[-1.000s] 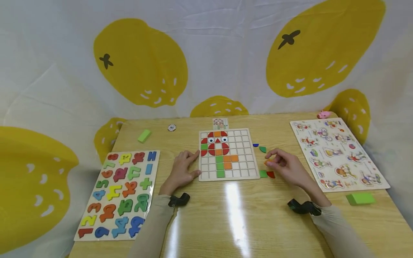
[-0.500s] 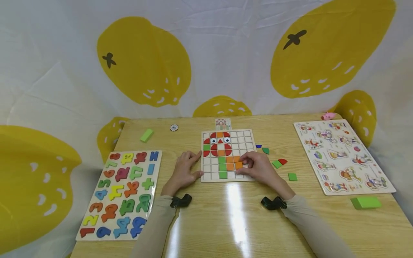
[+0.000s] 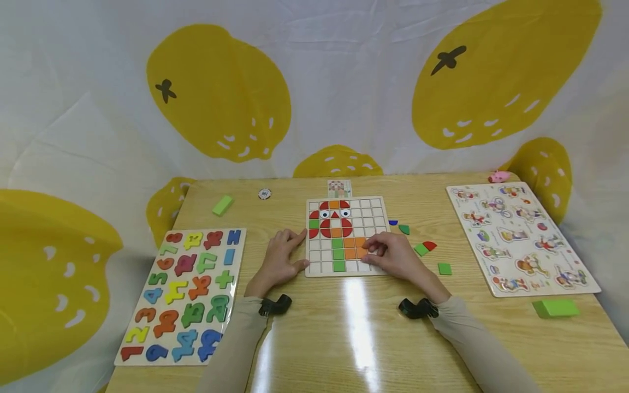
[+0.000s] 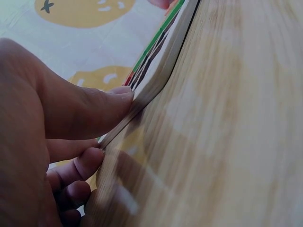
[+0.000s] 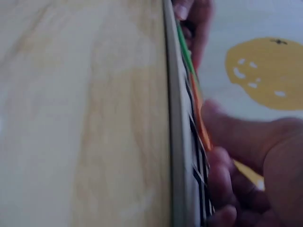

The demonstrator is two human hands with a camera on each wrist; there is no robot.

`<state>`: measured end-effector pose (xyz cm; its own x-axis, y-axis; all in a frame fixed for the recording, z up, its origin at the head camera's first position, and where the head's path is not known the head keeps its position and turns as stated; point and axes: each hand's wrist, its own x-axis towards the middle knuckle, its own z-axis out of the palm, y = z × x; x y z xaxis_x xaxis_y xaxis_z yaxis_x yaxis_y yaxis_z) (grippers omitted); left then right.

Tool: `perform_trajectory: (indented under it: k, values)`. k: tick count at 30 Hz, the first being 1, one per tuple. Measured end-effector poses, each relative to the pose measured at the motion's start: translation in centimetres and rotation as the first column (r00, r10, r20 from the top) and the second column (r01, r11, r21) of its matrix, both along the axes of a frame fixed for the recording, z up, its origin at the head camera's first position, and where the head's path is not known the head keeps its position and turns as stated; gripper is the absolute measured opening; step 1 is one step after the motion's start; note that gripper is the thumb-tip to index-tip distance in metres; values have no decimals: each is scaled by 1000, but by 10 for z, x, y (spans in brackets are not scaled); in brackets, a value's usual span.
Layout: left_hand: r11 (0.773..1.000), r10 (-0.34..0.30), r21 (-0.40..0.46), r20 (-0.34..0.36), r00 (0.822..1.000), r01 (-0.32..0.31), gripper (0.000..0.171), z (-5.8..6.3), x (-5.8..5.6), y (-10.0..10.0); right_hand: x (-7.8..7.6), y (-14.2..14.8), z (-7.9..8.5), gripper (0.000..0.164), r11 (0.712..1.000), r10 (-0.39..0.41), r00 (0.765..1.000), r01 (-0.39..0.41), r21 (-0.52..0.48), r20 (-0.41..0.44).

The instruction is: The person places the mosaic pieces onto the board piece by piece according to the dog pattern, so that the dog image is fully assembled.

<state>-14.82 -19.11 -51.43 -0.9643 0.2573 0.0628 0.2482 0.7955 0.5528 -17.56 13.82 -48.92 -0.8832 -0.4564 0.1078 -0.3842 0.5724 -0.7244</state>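
Note:
A wooden grid board lies in the table's middle, with red, orange, green and eye tiles forming a figure on its left half. My left hand touches the board's left edge with index finger and thumb spread apart; its thumb rests by the near corner in the left wrist view. My right hand is over the board's right half, thumb and fingers pinching an orange square tile in the grid beside other orange tiles. In the right wrist view these fingertips are right at the orange tile's edge.
Right of the board lie green squares, a red quarter-round, a green quarter-round and a blue piece. A picture card is behind it. A number puzzle and a figure puzzle flank it; green blocks stand nearby.
My right hand has carried the orange tile leftward from beside the board onto the grid, where the tile now sits lined up with its neighbours. The left hand has stayed at the edge.

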Motion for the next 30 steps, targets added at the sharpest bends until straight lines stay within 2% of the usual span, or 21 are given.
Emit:
perform_trajectory:
  k: [3,5,8,10,14,16,20,23,24,26,28,30]
  values:
    - [1000,-3,0,4,1000,3,80,-2,0,-1,-5,15,5,22,999,-34,999,34,-38,-2]
    - [1000,-7,0,0,1000,7,79,-3,1,-1,-13,29,9,21,994,-103,994,101,-41,-46]
    - [1000,-10,7,-15,1000,10,79,-2,1,-2,-27,51,13,25,978,-202,973,206,25,-110]
    - [1000,-7,14,-24,1000,8,79,-2,1,-3,-35,61,12,30,966,-226,969,236,104,-97]
    - [1000,-7,17,-10,1000,8,79,-1,1,-3,-42,74,7,34,952,-210,978,205,226,0]
    - [1000,-12,10,0,1000,12,79,-1,0,-2,-41,75,6,31,949,-196,981,188,252,6]
    - [1000,-23,6,-7,1000,24,80,0,-2,-1,-36,72,9,22,940,-121,986,150,307,-110]
    - [999,-34,14,-24,999,35,80,2,-2,0,-33,68,12,18,928,-75,972,150,340,-225]
    - [999,-37,16,-30,999,38,80,2,-2,0,-33,66,12,18,929,-81,965,164,331,-251]
    - [999,-42,18,-33,999,42,80,3,-2,0,-32,62,11,18,949,-123,959,189,251,-257]
    - [999,-40,14,-25,999,40,80,3,-2,-1,-30,55,10,18,974,-167,966,192,117,-199]
    - [999,-34,13,-16,999,35,80,3,-1,-2,-28,44,7,19,983,-186,974,185,-21,-126]
